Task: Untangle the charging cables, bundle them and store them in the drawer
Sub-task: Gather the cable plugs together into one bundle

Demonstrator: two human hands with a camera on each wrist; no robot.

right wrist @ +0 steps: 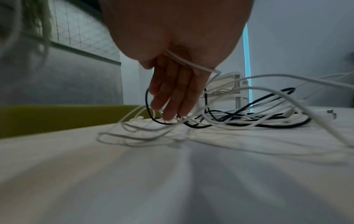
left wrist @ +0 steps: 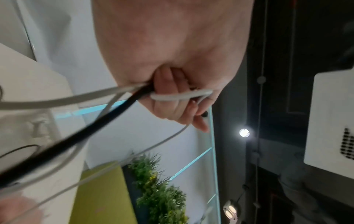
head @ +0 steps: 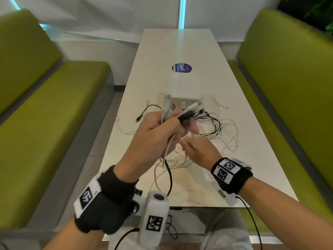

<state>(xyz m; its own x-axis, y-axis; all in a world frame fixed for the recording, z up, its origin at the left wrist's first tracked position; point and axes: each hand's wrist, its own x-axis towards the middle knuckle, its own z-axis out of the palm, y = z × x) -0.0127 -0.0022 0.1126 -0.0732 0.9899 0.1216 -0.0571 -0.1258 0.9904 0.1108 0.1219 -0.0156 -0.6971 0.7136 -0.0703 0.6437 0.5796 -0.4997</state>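
My left hand (head: 173,121) is raised over the white table (head: 180,46) and grips a bunch of cable ends (head: 168,105), white ones and a black one. In the left wrist view its curled fingers (left wrist: 172,97) close round those black and white cables (left wrist: 107,109), which hang down blurred. Lower and to the right, my right hand (head: 185,145) is over the tangle of cables (head: 216,127). A white cable (right wrist: 191,62) runs across its palm, seemingly pinched by the unseen thumb. Its fingers (right wrist: 168,106) point down and touch the tangle (right wrist: 239,119). A small white drawer box (head: 185,87) stands behind the tangle.
Green benches flank the table on the left (head: 45,114) and right (head: 288,87). A round blue sticker (head: 182,68) lies beyond the box. A black cable end (head: 142,114) and thin white leads trail off left of the tangle. The table's near edge is just past my wrists.
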